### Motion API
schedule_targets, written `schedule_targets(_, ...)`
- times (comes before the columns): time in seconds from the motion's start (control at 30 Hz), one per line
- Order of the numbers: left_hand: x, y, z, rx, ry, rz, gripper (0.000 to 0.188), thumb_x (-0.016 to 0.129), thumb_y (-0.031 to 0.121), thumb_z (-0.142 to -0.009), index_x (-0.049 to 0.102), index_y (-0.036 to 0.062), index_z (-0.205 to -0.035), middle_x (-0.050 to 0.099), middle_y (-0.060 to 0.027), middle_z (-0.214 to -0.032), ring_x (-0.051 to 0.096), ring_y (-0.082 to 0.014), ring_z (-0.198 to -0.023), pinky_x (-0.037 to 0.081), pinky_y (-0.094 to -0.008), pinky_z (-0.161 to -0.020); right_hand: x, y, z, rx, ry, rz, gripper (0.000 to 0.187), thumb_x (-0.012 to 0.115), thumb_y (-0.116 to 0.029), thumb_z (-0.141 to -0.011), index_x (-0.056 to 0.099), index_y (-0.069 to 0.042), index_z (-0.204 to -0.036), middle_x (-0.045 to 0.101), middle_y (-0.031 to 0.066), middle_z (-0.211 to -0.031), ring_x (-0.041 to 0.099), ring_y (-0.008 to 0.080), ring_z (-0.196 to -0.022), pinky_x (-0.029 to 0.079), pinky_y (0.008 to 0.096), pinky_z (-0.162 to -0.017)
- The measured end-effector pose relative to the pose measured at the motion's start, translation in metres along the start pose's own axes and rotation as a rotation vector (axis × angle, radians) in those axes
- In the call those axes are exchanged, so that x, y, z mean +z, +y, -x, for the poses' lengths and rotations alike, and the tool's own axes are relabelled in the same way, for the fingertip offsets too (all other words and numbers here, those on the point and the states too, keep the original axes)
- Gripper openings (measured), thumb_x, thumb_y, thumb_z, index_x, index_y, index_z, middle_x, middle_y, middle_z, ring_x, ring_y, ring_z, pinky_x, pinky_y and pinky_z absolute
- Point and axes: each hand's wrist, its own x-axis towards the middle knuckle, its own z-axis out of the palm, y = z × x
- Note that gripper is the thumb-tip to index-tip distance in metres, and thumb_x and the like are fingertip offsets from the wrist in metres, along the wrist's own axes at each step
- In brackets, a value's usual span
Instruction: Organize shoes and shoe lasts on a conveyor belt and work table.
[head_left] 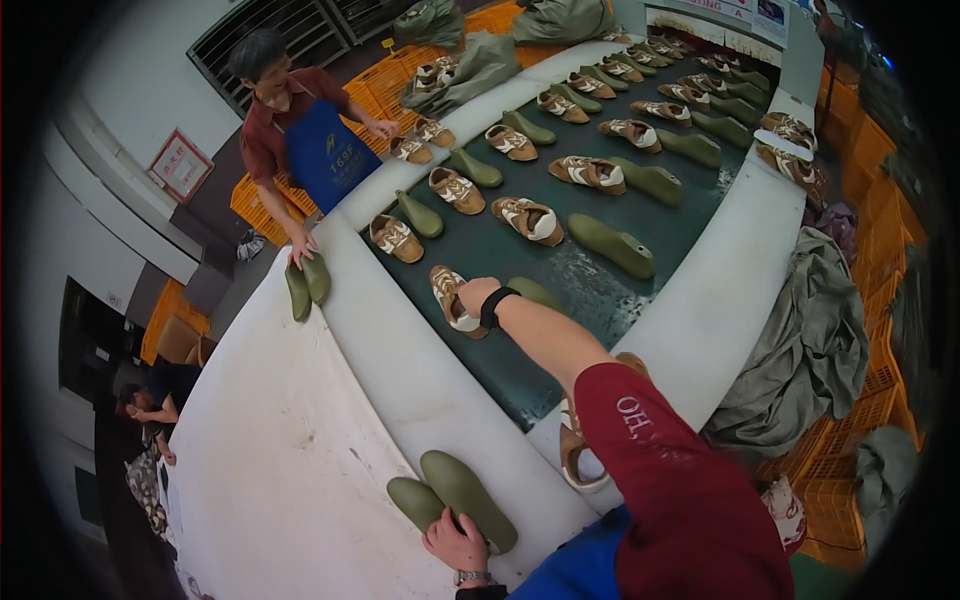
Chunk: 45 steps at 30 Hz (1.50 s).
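Note:
At the lower middle, my left hand (458,545) is closed on the heel ends of two green shoe lasts (466,492), which lie side by side at the white table's edge. My right arm stretches out over the dark green conveyor belt (400,285). At its end my right hand (478,296) grips a brown and white sneaker (448,290) by its heel part; the fingertips are partly hidden. Just beyond that hand lies another green last (536,292), half covered by my wrist. More sneakers, partly hidden by my sleeve, sit on the belt's near border (578,450).
Sneakers (527,220) and green lasts (610,245) fill the belt in rows. Across the corner, a co-worker (310,140) in a blue apron touches another pair of lasts (308,285). Orange crates (840,505) and grey-green cloth (800,340) line the right side.

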Motion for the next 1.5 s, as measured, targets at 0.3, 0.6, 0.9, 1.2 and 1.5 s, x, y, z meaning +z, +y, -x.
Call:
schedule_targets(0.3, -0.012, 0.015, -0.007, 0.006, -0.035, -0.006, 0.028, 0.054, 0.023, -0.084, 0.062, 0.0048, -0.104, 0.06, -0.0165, -0.091, 0.051, -0.0347, -0.09, 0.038, -0.0465, -0.086, 0.092, 0.009, -0.089, 0.202, 0.313, -0.055, 0.021, 0.051, -0.015, -0.084, 0.051, -0.009, -0.104, 0.057, 0.0155, -0.098, 0.062, 0.0293, -0.083, 0.051, 0.0366, -0.069)
schedule_targets(0.6, -0.012, 0.016, -0.007, 0.055, -0.019, 0.025, 0.031, 0.055, 0.026, -0.084, 0.062, 0.0045, -0.105, 0.061, -0.0171, -0.093, 0.052, -0.0351, -0.091, 0.04, -0.0449, -0.084, 0.034, 0.011, -0.04, -0.225, 0.565, -0.029, 0.012, 0.056, -0.015, -0.074, 0.061, -0.008, -0.083, 0.065, 0.0097, -0.076, 0.065, 0.0266, -0.071, 0.052, 0.0386, -0.058)
schedule_targets(0.9, -0.108, 0.1, -0.084, 0.304, 0.209, 0.484, 0.037, 0.061, 0.015, -0.083, 0.052, -0.0047, -0.113, 0.056, -0.0206, -0.107, 0.053, -0.0338, -0.098, 0.04, -0.0383, -0.09, -0.053, -0.082, 0.196, -0.808, 0.637, -0.206, 0.01, 0.059, -0.017, -0.07, 0.058, -0.008, -0.072, 0.061, 0.011, -0.068, 0.061, 0.0295, -0.067, 0.048, 0.0402, -0.055)
schedule_targets(1.2, -0.119, 0.127, -0.053, 0.305, 0.186, 0.386, 0.031, 0.067, 0.016, -0.08, 0.056, -0.0012, -0.103, 0.059, -0.0176, -0.094, 0.057, -0.0308, -0.087, 0.046, -0.0377, -0.08, -0.034, -0.106, 0.311, -0.656, 0.641, -0.541, 0.015, 0.057, -0.013, -0.075, 0.052, -0.003, -0.086, 0.053, 0.0115, -0.078, 0.056, 0.0279, -0.073, 0.046, 0.0375, -0.059)
schedule_targets(1.5, -0.12, 0.106, -0.031, 0.535, 0.092, 0.443, 0.033, 0.067, 0.015, -0.08, 0.058, 0.0026, -0.11, 0.057, -0.0189, -0.097, 0.055, -0.0327, -0.09, 0.044, -0.0401, -0.081, -0.017, -0.104, 0.359, -0.516, 0.574, -0.842, 0.028, 0.057, -0.019, -0.081, 0.053, -0.006, -0.105, 0.054, 0.0106, -0.087, 0.055, 0.0301, -0.081, 0.045, 0.0399, -0.071)
